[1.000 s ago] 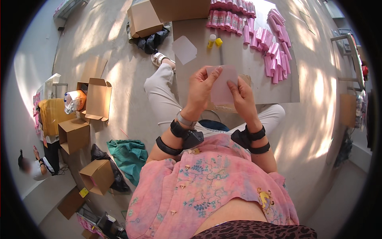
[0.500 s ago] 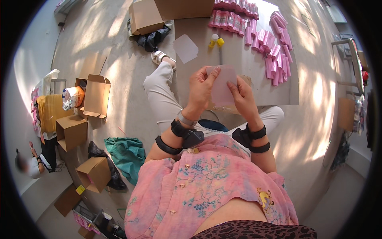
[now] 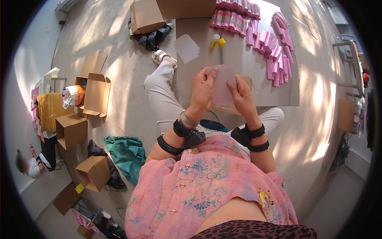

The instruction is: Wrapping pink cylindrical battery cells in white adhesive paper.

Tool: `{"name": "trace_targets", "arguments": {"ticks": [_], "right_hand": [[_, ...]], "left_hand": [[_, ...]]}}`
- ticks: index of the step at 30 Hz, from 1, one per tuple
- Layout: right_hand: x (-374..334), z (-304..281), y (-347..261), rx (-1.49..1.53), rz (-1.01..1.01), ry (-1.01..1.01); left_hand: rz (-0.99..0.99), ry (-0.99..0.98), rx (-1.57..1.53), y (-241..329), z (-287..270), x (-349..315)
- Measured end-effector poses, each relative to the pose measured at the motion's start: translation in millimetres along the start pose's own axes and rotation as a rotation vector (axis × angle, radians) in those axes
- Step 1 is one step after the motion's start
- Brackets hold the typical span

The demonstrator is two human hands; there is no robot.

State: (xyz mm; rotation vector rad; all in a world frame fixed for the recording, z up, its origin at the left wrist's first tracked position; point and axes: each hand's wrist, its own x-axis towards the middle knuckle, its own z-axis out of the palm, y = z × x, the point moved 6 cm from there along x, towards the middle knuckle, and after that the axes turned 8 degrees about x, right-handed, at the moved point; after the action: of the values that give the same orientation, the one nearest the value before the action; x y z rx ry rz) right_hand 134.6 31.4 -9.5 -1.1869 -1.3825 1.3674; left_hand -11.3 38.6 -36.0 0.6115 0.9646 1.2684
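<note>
Between my two hands a thin, translucent pale pink sheet [image 3: 223,85] is held upright above the board's near edge. My left hand [image 3: 202,91] pinches its upper left part, thumb on the face turned to me. My right hand [image 3: 242,97] grips the right edge, thumb in front and fingers mostly behind it. Farther off on the grey board [image 3: 195,79] lie a pale sheet [image 3: 187,48], a yellow tube with a white cap [image 3: 215,40] and a small yellow piece [image 3: 222,42]. A brown cardboard piece [image 3: 247,81] shows partly behind my right hand.
Wrapped pink rolls [image 3: 230,22] stand in rows at the board's far side, with several loose pink rolls [image 3: 276,69] to the right. A cardboard box [image 3: 146,16] sits beyond my left foot. Open boxes [image 3: 71,130] and a green bag [image 3: 125,155] lie left. A person [image 3: 36,167] is far left.
My hands and the sheet keep nearly the same pose. At the far left, the other person's raised hand has shifted slightly.
</note>
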Motion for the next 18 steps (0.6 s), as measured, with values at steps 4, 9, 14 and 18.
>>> {"name": "trace_targets", "arguments": {"ticks": [4,9,14,18], "right_hand": [[2.3,-0.6,6.2,-0.015,-0.025,-0.014],[4.7,-0.1,14.2,-0.066,-0.018,-0.015],[6.5,2.3,24.0,-0.027,0.008,0.011],[9.2,0.1,29.7,0.012,0.058,0.034]], "left_hand": [[-0.007,0.035,-0.009,-1.6,1.2,0.3],[-0.007,0.073,0.004,-3.3,-0.9,1.8],[-0.023,0.084,0.043,-13.1,-4.9,8.4],[-0.035,0.121,0.05,-15.3,-1.9,9.9]]}}
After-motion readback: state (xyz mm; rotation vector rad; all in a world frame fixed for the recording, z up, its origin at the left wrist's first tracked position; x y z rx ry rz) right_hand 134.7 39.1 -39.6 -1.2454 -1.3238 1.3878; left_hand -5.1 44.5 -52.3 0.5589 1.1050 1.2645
